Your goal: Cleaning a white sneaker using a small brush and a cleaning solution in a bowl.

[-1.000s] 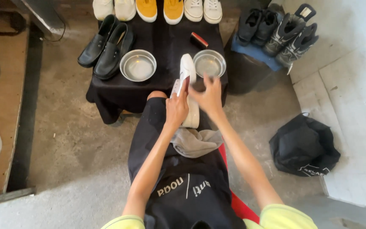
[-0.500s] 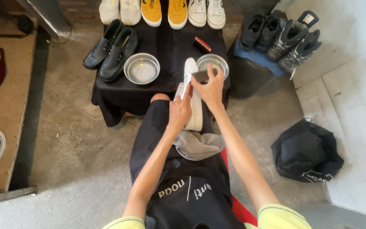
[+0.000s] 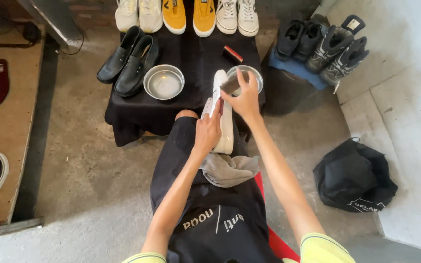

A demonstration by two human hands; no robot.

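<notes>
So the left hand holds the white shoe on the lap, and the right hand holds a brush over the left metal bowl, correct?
Not quite. In the head view the right hand holds the brush over the right metal bowl, not the left one. The left hand does hold the white shoe on the lap.

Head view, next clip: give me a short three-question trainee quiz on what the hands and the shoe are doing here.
1. True or false: the left hand grips the white shoe.
2. What does the right hand hold: A a small dark brush, B a grey cloth, C a black loafer?
3. Where does the grey cloth lie?

Key
1. True.
2. A; it is over the right-hand metal bowl.
3. On the person's lap, under the shoe's heel.
</notes>
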